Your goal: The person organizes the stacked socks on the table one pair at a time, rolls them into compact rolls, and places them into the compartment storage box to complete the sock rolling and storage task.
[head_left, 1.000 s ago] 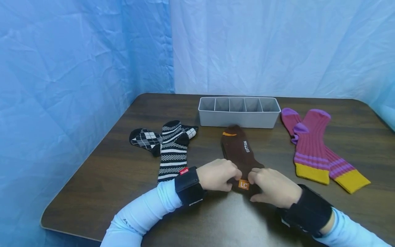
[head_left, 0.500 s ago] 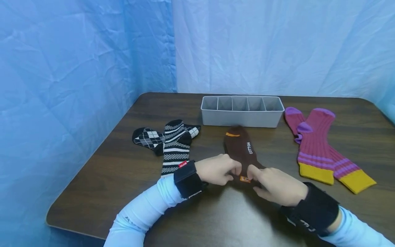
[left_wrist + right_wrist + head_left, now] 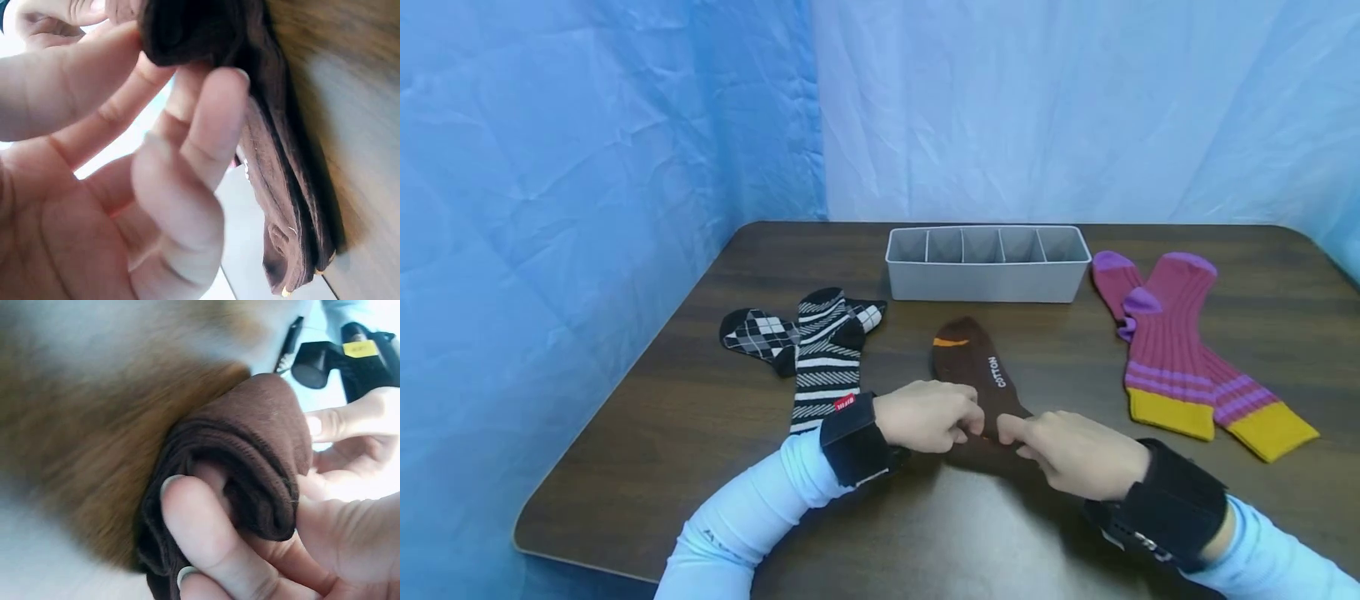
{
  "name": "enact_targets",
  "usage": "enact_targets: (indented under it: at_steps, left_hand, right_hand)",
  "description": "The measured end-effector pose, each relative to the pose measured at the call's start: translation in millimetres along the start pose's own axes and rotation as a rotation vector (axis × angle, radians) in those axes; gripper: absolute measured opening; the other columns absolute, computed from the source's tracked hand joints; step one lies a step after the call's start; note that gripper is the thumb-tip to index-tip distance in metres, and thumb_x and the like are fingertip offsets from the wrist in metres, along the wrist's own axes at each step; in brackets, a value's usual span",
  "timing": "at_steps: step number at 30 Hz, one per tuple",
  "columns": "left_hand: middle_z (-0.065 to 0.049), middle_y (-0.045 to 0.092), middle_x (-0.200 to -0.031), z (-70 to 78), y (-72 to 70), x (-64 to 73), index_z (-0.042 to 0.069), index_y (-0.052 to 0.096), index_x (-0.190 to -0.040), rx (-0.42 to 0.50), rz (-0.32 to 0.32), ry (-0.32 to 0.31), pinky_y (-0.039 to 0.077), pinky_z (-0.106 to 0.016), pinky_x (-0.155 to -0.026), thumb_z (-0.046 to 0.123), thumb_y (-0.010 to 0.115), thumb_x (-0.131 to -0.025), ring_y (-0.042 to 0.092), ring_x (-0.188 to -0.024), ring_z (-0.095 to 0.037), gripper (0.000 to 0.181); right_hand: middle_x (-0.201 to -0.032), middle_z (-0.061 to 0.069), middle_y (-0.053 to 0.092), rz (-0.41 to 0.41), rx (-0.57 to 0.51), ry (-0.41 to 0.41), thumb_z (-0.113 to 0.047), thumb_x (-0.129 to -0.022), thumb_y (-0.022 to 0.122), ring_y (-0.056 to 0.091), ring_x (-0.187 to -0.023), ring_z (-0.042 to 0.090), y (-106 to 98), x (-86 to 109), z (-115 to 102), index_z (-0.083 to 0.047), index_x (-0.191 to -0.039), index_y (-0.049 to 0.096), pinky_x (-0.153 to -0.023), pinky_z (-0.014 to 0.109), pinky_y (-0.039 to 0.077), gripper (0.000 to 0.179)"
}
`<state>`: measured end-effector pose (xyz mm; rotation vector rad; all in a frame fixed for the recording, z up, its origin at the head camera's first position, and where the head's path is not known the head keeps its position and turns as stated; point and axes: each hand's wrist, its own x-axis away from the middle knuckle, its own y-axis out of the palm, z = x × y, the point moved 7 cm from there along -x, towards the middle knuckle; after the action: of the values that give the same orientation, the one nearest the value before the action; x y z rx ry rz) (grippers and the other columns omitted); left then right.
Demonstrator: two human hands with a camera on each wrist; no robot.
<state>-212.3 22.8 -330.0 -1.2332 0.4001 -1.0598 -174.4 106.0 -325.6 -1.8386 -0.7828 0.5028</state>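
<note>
A pair of brown socks (image 3: 968, 360) lies toe-away in the middle of the table, white COTTON lettering up. My left hand (image 3: 928, 417) pinches the near cuff end from the left. On its right side, the fingers of my right hand (image 3: 1078, 452) grip the same end. In the right wrist view the brown cuff (image 3: 250, 419) is folded over into a thick roll, a finger inside its side opening. The left wrist view shows the sock leg (image 3: 281, 169) running down from that roll in layers, along the table.
Behind the brown socks stands a grey divided box (image 3: 985, 282). Black-and-white patterned socks (image 3: 826, 362) lie crossed at left, near my left forearm. Purple-pink socks with yellow cuffs (image 3: 1172, 358) lie crossed at right. Blue sheeting (image 3: 1037, 108) hangs behind the table.
Both hands have rolled the brown cuff over, away from me. The orange LC label, plain at first, has turned under and out of sight. The toe end has shifted slightly toward me.
</note>
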Motion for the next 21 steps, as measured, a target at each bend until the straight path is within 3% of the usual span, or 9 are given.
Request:
enact_targets:
  at_steps: [3, 9, 12, 15, 18, 21]
  left_hand:
    - [0.005, 0.054, -0.085, 1.4, -4.1, 0.1, 0.016, 0.060, -0.092, -0.027, 0.070, 0.000, 0.040, -0.015, -0.060, 0.010, 0.059, -0.079, 0.049, -0.072, -0.006, 0.014]
    - [0.005, 0.055, -0.086, 18.9, -8.4, 1.8, 0.015, 0.057, -0.089, -0.147, 0.209, 0.138, 0.041, -0.012, -0.066, 0.000, 0.059, -0.074, 0.051, -0.077, -0.004, 0.021]
    - [0.004, 0.058, -0.085, 26.1, -7.2, 2.8, 0.015, 0.062, -0.091, -0.234, 0.210, 0.153, 0.042, -0.011, -0.067, 0.003, 0.058, -0.077, 0.052, -0.074, -0.004, 0.019]
    - [0.004, 0.059, -0.086, 30.6, -5.6, 4.0, 0.015, 0.064, -0.095, -0.308, 0.183, 0.137, 0.042, -0.012, -0.067, 0.014, 0.059, -0.079, 0.053, -0.074, -0.004, 0.017]
    - [0.003, 0.060, -0.091, 33.5, -3.2, 5.1, 0.015, 0.063, -0.099, -0.374, 0.164, 0.125, 0.043, -0.013, -0.070, 0.023, 0.063, -0.076, 0.054, -0.079, -0.006, 0.024]
    - [0.003, 0.059, -0.096, 34.4, -1.0, 5.0, 0.015, 0.062, -0.102, -0.407, 0.166, 0.116, 0.043, -0.015, -0.073, 0.026, 0.066, -0.073, 0.054, -0.084, -0.007, 0.031]
  right_hand:
    - [-0.068, -0.009, 0.057, 0.026, 0.043, 0.017, -0.003, -0.077, 0.058, 0.045, -0.053, -0.002, -1, -0.8, 2, -0.018, -0.084, 0.049, -0.047, 0.017, 0.038, 0.019]
    - [-0.061, -0.013, 0.042, 0.118, 0.149, 0.057, -0.011, -0.074, 0.063, 0.036, -0.051, -0.001, -7, 0.1, 4, -0.018, -0.073, 0.045, -0.047, 0.016, 0.031, 0.019]
    - [-0.062, -0.012, 0.037, 0.209, 0.220, 0.055, -0.013, -0.069, 0.069, 0.035, -0.055, 0.001, -12, 0.5, 5, -0.018, -0.069, 0.043, -0.049, 0.017, 0.031, 0.027]
    - [-0.074, -0.010, 0.047, 0.253, 0.238, 0.036, -0.012, -0.065, 0.072, 0.046, -0.067, 0.003, -14, -0.2, 6, -0.016, -0.079, 0.050, -0.057, 0.020, 0.042, 0.027]
    - [-0.098, -0.001, 0.056, 0.248, 0.246, -0.018, -0.010, -0.065, 0.071, 0.055, -0.088, 0.012, -13, -1.1, 5, -0.010, -0.099, 0.055, -0.074, 0.028, 0.047, 0.037]
    - [-0.110, 0.006, 0.056, 0.196, 0.229, -0.045, -0.009, -0.071, 0.066, 0.057, -0.095, 0.020, -9, -1.0, 4, -0.006, -0.110, 0.054, -0.078, 0.034, 0.046, 0.041]
